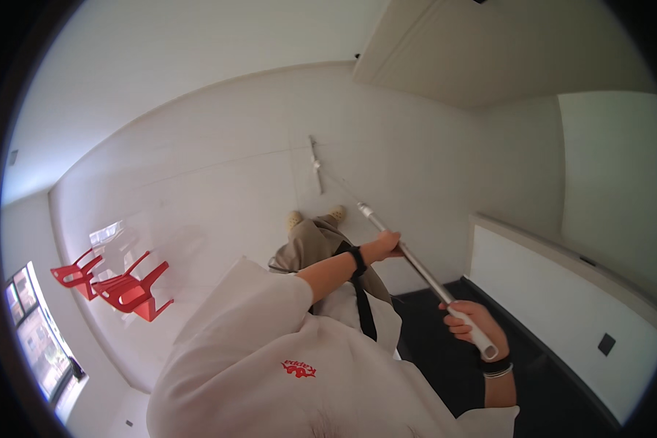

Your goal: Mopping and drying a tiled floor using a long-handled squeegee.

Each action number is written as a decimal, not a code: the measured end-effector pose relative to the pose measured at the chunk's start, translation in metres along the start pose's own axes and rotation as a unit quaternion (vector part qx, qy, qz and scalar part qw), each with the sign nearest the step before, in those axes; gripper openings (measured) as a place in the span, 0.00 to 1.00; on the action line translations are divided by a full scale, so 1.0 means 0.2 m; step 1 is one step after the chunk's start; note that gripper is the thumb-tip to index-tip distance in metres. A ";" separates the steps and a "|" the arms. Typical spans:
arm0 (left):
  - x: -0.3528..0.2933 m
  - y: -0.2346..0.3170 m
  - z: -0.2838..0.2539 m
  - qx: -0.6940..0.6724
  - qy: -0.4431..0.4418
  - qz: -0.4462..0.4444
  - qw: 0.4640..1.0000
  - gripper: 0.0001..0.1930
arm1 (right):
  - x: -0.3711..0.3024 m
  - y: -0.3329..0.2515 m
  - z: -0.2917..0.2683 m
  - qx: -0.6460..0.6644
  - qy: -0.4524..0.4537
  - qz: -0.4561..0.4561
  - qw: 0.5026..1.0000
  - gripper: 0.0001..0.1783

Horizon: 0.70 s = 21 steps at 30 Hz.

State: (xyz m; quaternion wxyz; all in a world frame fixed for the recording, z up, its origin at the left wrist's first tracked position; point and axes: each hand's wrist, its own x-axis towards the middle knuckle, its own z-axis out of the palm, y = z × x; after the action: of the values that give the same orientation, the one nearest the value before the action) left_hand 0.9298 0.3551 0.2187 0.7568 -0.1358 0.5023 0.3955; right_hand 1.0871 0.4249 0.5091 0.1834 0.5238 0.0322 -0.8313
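Both my hands are closed round the pole of a flat mop (pixel 416 264), which slants from lower right up toward the middle of the view. My left hand (pixel 388 246) grips the silvery pole partway along, below its white collar. Farther back, my right hand (pixel 473 327) wraps the pale grip close to the handle's end. The narrow mop head (pixel 316 166) rests on the floor ahead of my feet, showing as a thin pale strip. Whether a pad is under it I cannot tell.
Pale glossy floor (pixel 219 182) spreads ahead, meeting a curved wall line. Two red chairs (pixel 133 290) stand at the left near a window (pixel 42 332). A low white wall (pixel 555 292) runs along the right, beside dark flooring (pixel 445 365). My yellowish shoes (pixel 294 219) are just behind the mop head.
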 end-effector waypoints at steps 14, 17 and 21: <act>-0.41 0.61 -0.44 0.042 0.182 0.109 0.976 0.10 | 0.35 0.00 0.39 0.017 -0.154 -0.032 0.987 0.10; -0.51 0.71 -0.70 0.087 0.229 0.082 0.966 0.10 | 0.58 -0.01 0.50 0.067 -0.250 0.016 0.966 0.08; -0.50 0.73 -1.05 0.118 0.302 0.054 0.944 0.09 | 0.79 -0.05 0.67 0.074 -0.250 0.039 0.965 0.08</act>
State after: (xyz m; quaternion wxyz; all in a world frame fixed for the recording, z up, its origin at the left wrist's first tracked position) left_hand 0.6666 0.2768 0.2368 0.5575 -0.1313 0.7573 0.3140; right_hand 0.9083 0.3585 0.4295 0.1786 0.3125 -0.0966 -0.9280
